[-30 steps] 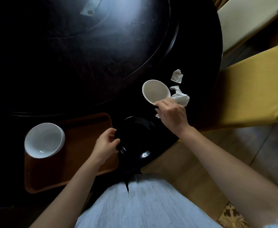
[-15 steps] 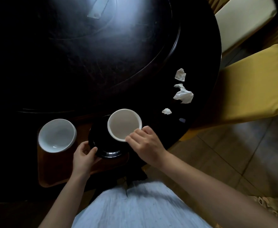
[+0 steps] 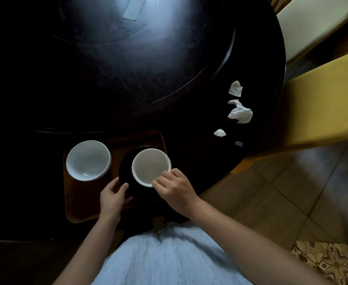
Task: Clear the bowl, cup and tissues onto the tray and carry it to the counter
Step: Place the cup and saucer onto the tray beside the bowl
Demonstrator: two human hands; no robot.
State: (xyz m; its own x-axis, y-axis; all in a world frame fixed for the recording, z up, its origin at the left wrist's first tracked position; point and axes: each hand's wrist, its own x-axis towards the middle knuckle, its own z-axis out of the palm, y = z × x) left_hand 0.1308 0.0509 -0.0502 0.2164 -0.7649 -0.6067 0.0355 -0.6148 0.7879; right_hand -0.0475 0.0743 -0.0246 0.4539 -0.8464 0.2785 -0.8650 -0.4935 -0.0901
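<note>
White porcelain stands out against the dark wood: at the lower left of the frame a bowl [image 3: 88,160] is seated upright on the left part of the brown tray [image 3: 74,206], probably so that room is left beside it. To its right a black plate [image 3: 125,173] is laid over the tray, and its near rim is gripped by the left hand [image 3: 112,197], whose fingers are curled around the edge with the thumb on top; the plate seems to be steadied or lowered that way. Above the plate, at the centre of the frame, a white cup [image 3: 151,167] is pinched at its near rim by the thumb and fingertips of the right hand [image 3: 176,191], the remaining fingers loosely bent. Whether the cup is already resting on the plate cannot be told. It is judged that cup and plate are being stacked to save tray space. Further right, near the edge of the round table [image 3: 169,68], three crumpled tissues [image 3: 240,113] are left lying apart from each other, well away from the tray and untouched. At the far right a yellow chair cushion [image 3: 323,99] is seen just beside the table.
</note>
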